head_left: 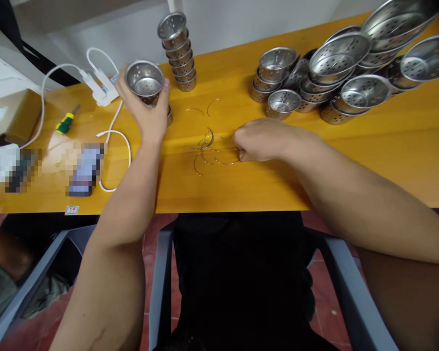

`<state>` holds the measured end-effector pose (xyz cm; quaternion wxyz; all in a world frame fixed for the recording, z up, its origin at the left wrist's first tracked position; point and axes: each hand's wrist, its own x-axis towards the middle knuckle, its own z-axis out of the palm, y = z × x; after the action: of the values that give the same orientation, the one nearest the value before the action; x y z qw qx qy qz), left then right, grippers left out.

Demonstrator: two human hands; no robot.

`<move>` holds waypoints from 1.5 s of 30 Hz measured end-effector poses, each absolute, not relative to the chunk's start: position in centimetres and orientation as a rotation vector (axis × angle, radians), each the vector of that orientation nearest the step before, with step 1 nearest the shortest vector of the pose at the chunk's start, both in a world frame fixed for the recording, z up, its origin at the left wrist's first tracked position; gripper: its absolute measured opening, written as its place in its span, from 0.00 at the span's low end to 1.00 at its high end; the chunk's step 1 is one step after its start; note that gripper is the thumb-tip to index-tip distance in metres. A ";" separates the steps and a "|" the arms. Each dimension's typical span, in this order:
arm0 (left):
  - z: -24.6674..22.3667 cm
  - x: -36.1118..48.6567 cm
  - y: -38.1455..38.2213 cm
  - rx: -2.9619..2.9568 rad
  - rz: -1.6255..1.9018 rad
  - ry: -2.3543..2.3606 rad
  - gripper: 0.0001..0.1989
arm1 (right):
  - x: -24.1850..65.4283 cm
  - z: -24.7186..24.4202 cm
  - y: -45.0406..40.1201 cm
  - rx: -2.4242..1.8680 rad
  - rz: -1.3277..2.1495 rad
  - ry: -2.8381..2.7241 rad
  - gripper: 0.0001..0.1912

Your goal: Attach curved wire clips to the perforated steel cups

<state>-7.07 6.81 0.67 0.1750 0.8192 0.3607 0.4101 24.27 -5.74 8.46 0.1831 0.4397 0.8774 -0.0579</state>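
Note:
My left hand (148,109) is wrapped round a perforated metal cup (145,80) at the left, with part of another metal cup (169,116) showing just behind the fingers. Thin curved wires (207,142) lie scattered on the yellow table in the middle. Beside them on the right, my right hand (254,140) is closed with its fingers bent down. One curved wire (225,162) runs up to its fingertips; whether the fingers grip it is hidden. Behind, a tall stack of metal cups (181,56) stands near the wall.
Stacked metal cups and larger baskets (340,61) fill the back right. At the left are a power strip (104,90) with white cables, a screwdriver (66,123), a phone (86,169) and a cardboard box (16,114). Another person's leg (7,253) shows at lower left.

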 end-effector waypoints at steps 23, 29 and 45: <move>-5.9 -4.4 7.5 2.226 1.558 0.769 0.61 | 27.1 4.1 -2.0 1.637 -0.934 3.147 0.07; -7.6 -4.3 8.4 2.160 1.542 0.696 0.65 | 28.0 2.7 -0.3 1.794 -0.896 3.301 0.10; -6.6 -3.4 6.4 2.068 1.448 0.784 0.58 | 26.4 3.4 -2.1 1.956 -1.058 3.272 0.22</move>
<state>-3.36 6.42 -6.63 0.2465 0.7580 0.2874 0.5310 26.36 -2.07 3.40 -0.3961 0.4541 0.7594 -0.2456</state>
